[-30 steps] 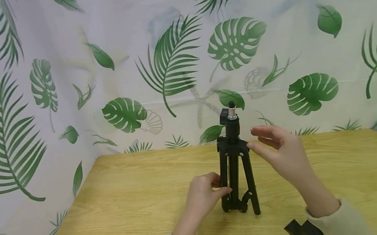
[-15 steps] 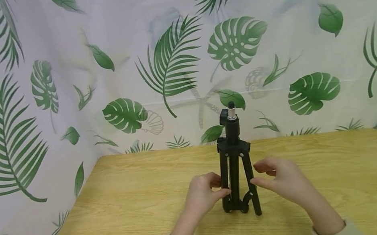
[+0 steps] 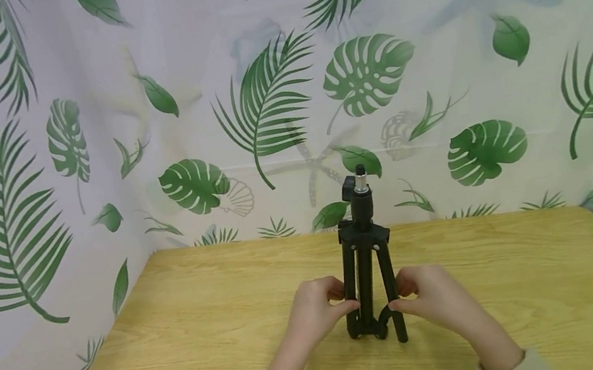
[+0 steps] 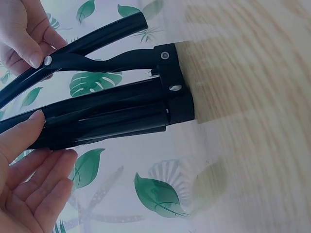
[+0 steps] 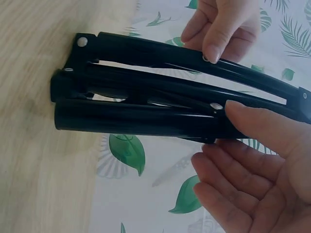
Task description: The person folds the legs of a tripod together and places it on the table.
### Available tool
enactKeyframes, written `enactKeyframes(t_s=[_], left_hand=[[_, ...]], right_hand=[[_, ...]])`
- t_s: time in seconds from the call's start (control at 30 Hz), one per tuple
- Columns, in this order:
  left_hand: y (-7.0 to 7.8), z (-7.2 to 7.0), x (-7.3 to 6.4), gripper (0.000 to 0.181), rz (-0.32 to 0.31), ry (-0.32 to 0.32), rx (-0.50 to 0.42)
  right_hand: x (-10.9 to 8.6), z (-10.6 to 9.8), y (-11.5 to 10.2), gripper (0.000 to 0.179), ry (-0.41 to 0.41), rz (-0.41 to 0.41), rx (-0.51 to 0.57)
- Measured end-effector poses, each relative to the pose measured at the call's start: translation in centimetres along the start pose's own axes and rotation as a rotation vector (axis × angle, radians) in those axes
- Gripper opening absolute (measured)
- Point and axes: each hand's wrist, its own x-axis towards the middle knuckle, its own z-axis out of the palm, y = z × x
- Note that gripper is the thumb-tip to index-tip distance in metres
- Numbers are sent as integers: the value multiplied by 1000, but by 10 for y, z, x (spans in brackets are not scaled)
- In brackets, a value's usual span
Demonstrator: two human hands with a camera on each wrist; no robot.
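A black tripod stand point(image 3: 364, 237) stands upright on the table, its legs folded nearly together and a silver stud with a black tip on top. My left hand point(image 3: 315, 310) pinches the left leg, thumb in front and fingers behind. On the other side, my right hand point(image 3: 431, 298) pinches the right leg at about the same height. In the left wrist view, a curved brace point(image 4: 126, 59) links one leg to the riveted bottom bracket point(image 4: 177, 97). The right wrist view shows the right thumb on a leg point(image 5: 136, 118) beside a rivet, with the other fingers beneath.
The wood-grain table point(image 3: 195, 353) spreads out around the stand. Behind and to the left hangs a white cloth point(image 3: 195, 123) printed with green leaves. A knob point(image 3: 349, 188) sticks out at the stand's upper left.
My right hand has come down from beside the tripod's hub to its right leg and now pinches it. The left hand keeps its hold on the left leg.
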Motion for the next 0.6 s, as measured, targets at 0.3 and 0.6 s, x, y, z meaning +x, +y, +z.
enactKeyframes(t_s=[0.3, 0.6], left_hand=[[0, 0, 0, 17, -3, 2, 4], [0, 1, -1, 16, 1, -3, -5]], right_hand=[[-1, 0, -3, 13, 4, -5, 5], [0, 3, -5, 12, 16, 1, 37]])
